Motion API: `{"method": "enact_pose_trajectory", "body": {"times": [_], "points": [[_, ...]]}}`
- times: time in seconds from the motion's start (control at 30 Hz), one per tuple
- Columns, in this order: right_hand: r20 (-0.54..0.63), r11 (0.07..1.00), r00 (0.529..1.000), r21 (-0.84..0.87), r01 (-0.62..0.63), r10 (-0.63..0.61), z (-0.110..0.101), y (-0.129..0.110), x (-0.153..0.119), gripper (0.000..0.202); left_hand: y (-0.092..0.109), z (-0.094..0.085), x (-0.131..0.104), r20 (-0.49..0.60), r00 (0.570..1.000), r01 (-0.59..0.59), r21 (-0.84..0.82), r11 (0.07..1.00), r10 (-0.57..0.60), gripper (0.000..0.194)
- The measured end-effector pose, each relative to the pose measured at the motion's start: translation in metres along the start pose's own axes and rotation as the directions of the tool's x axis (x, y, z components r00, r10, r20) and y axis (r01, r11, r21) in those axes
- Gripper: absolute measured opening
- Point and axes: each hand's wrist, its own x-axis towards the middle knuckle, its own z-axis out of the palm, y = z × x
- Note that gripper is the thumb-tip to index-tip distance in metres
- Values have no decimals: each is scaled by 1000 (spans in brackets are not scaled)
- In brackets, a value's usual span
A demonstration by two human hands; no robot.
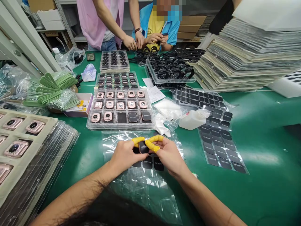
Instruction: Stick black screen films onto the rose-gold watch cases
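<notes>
Between my two hands is a smartwatch case (pixel 143 147) with a black, lettered front facing up. My left hand (pixel 124 153) grips its left side, a yellow finger cot on one finger. On the right edge, my right hand (pixel 168 153) pinches it with yellow-covered thumb and forefinger. Just below lies a clear sheet of black lettered stickers (pixel 147 162), partly hidden by my hands. Beyond them stands a clear tray (pixel 121 125) of pink watch cases; two in its front row show black lettered fronts, and one slot between holds no case.
At left is a stack of trays (pixel 68 138) with pink watch cases, near green straps (pixel 51 91). To the right are a white bottle (pixel 192 119), more sticker sheets (pixel 221 147) and a tall stack of sheets (pixel 246 56). Two people work across the table, beside black straps (pixel 174 69).
</notes>
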Motion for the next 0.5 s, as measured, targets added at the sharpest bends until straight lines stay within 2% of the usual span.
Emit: {"method": "enact_pose_trajectory", "body": {"times": [0.17,0.3,0.4,0.5], "points": [[-5,1000,1000,29,-1,1,-3,-8,-2,71,-6,2,1,-1,1000,1,-27,1000,-1,48],[74,1000,997,-25,-3,5,-2,-11,-2,81,-13,3,2,25,999,-41,-17,999,41,47],[97,999,995,-34,30,-27,0,-7,1,71,-14,3,3,54,997,-54,-34,998,56,40],[122,999,992,-13,39,-37,-2,-4,4,63,-12,1,4,66,997,-31,-97,995,38,42]]}}
